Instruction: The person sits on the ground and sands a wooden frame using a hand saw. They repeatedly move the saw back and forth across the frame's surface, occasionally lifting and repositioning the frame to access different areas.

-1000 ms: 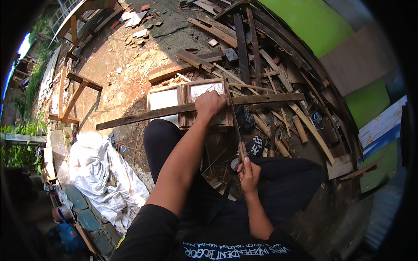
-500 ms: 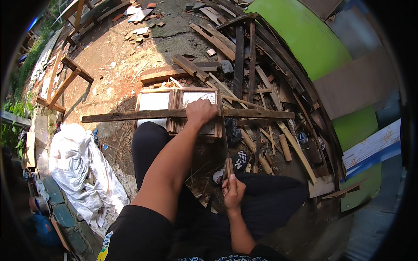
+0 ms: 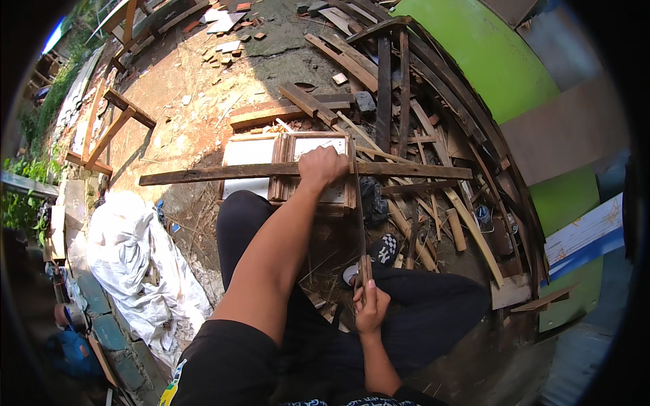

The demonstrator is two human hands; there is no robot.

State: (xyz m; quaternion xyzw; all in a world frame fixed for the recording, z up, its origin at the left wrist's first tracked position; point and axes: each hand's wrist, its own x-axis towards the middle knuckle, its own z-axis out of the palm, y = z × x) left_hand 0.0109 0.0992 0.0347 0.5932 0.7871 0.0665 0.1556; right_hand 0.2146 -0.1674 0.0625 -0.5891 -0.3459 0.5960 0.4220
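Note:
A long, rough wooden plank (image 3: 217, 175) lies crosswise over a low wooden frame (image 3: 276, 152) with white panels. My left hand (image 3: 323, 167) is closed over the plank and presses it down near the frame's right side. In my right hand (image 3: 371, 308), nearer my body, is the wooden handle of a handsaw (image 3: 365, 269), fingers wrapped round it. The saw's thin blade runs forward from the handle and meets the plank just right of my left hand. How deep it sits in the wood cannot be made out. My knee is beside the frame's near edge, by the plank.
Scrap timber (image 3: 406, 128) is piled along the right, beside green sheets (image 3: 467, 47). A white cloth (image 3: 135, 250) lies at the left, with a wooden stand (image 3: 112, 135) beyond it. Loose beams (image 3: 291, 111) lie behind the frame; broken tiles (image 3: 227, 27) are scattered farther off.
My right hand and the saw have drawn back slightly toward me. My left hand stays on the plank. The whole view has shifted a little.

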